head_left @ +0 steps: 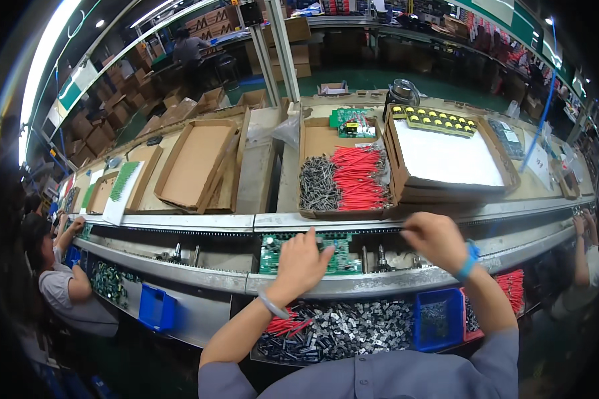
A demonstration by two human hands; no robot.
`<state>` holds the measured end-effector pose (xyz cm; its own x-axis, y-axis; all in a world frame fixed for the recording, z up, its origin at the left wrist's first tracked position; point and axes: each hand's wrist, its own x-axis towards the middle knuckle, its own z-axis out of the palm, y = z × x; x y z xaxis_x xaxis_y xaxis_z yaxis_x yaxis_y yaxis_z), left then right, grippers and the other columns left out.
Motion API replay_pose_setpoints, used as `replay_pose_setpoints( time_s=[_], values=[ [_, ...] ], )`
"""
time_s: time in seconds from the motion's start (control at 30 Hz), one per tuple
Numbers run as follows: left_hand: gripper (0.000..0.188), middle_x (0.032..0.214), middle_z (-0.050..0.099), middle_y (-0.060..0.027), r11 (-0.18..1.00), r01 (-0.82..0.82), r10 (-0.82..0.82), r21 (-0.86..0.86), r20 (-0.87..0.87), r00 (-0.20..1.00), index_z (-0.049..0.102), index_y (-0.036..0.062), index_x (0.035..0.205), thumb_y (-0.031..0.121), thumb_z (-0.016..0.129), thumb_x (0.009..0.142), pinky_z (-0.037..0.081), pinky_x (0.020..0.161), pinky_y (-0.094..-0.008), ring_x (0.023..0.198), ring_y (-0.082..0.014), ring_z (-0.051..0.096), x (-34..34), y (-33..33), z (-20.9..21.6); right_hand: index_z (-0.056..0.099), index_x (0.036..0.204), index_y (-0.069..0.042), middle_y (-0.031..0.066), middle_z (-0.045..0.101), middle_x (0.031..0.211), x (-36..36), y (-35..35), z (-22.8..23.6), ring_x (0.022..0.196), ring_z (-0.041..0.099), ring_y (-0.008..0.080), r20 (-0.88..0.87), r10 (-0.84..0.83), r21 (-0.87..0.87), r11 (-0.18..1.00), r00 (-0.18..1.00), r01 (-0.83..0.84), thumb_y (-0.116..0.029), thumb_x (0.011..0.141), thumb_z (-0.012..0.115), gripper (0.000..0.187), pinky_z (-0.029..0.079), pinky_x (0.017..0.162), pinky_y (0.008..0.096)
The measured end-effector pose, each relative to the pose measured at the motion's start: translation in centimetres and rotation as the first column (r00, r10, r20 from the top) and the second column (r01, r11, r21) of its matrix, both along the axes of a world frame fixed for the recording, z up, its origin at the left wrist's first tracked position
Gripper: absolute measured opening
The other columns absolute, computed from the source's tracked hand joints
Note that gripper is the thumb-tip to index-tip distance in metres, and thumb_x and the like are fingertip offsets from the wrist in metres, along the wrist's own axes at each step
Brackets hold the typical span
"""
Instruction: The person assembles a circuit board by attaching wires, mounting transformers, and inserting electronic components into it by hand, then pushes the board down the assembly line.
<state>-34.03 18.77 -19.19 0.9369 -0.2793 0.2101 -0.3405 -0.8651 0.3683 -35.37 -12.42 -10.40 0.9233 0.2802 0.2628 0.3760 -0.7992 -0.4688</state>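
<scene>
**Hands over a green board on the line**

Head view: the left hand (302, 258) lies flat on the green circuit board (307, 253), fingers spread and pointing forward, a bangle at the wrist. The board sits in the conveyor channel (199, 256), just in front of the person. The right hand (434, 241) hovers to the board's right with fingers curled together; whether it pinches anything I cannot tell. Beyond the channel, a cardboard box (343, 166) holds red wires (358, 178) and dark parts. Near the body, a tray (353, 329) of small black components.
</scene>
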Motion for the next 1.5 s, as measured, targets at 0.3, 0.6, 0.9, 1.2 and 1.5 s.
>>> replay_pose_setpoints(
  time_s=[0.3, 0.6, 0.9, 1.2, 1.5],
  values=[
    [0.057, 0.107, 0.068, -0.0284, 0.982, 0.156, -0.172, -0.104, -0.172, 0.97, 0.051, -0.0135, 0.135, 0.01, 0.058, 0.084, 0.049, 0.093, -0.0551, 0.102, -0.0445, 0.065, 0.0, -9.1, 1.1, 0.068, 0.092, -0.003, 0.0208, 0.073, 0.086, 15.3, 9.7, -5.8, 0.087, 0.072, 0.0412, 0.151, 0.078, -0.116, 0.991, 0.985, -0.061, -0.011, 0.091, 0.062, 0.01, 0.057, 0.074, 0.0544],
    [0.041, 0.107, 0.068, -0.0275, 0.97, 0.215, -0.234, -0.113, -0.202, 0.951, 0.061, -0.0057, 0.121, 0.006, 0.055, 0.083, 0.042, 0.091, -0.0524, 0.105, -0.0424, 0.063, -0.1, -12.7, 2.8, 0.07, 0.094, -0.004, 0.0197, 0.072, 0.094, 16.7, 11.2, -6.2, 0.095, 0.072, 0.04, 0.172, 0.202, -0.202, 0.965, 0.964, -0.166, -0.002, 0.081, 0.066, 0.014, 0.059, 0.079, 0.0515],
    [0.04, 0.119, 0.069, -0.0119, 0.914, 0.209, -0.233, -0.348, -0.027, 0.972, 0.064, 0.0054, 0.131, 0.006, 0.067, 0.091, 0.049, 0.093, -0.041, 0.108, -0.0254, 0.066, 0.8, -4.9, 3.1, 0.072, 0.106, 0.0, 0.0169, 0.072, 0.097, 17.0, 9.1, -6.3, 0.091, 0.072, 0.0347, 0.268, 0.157, 0.11, 0.975, 0.95, -0.193, 0.006, 0.087, 0.063, 0.022, 0.059, 0.083, 0.0451],
    [0.024, 0.101, 0.073, -0.0077, 0.156, -0.247, -0.171, -0.956, -0.272, 0.947, 0.065, -0.0056, 0.121, 0.012, 0.066, 0.104, 0.055, 0.082, -0.0259, 0.09, -0.0127, 0.068, 5.2, -4.2, 2.9, 0.068, 0.113, 0.007, 0.0123, 0.075, 0.103, 9.1, 10.1, -3.7, 0.094, 0.075, 0.0181, -0.169, 0.302, 0.846, 0.533, 0.938, -0.02, 0.005, 0.096, 0.065, 0.017, 0.061, 0.084, 0.0313],
    [0.022, 0.095, 0.073, -0.0092, 0.102, -0.471, -0.5, -0.876, -0.455, 0.737, 0.065, -0.0021, 0.121, 0.012, 0.067, 0.104, 0.057, 0.069, -0.0265, 0.077, -0.0143, 0.068, -0.7, -5.2, 2.9, 0.073, 0.117, -0.005, 0.0103, 0.063, 0.1, 1.1, 4.4, -2.5, 0.082, 0.067, 0.0241, 0.011, 0.309, 0.546, 0.795, 0.951, -0.265, -0.006, 0.091, 0.075, 0.026, 0.054, 0.073, 0.0368]
  ],
)
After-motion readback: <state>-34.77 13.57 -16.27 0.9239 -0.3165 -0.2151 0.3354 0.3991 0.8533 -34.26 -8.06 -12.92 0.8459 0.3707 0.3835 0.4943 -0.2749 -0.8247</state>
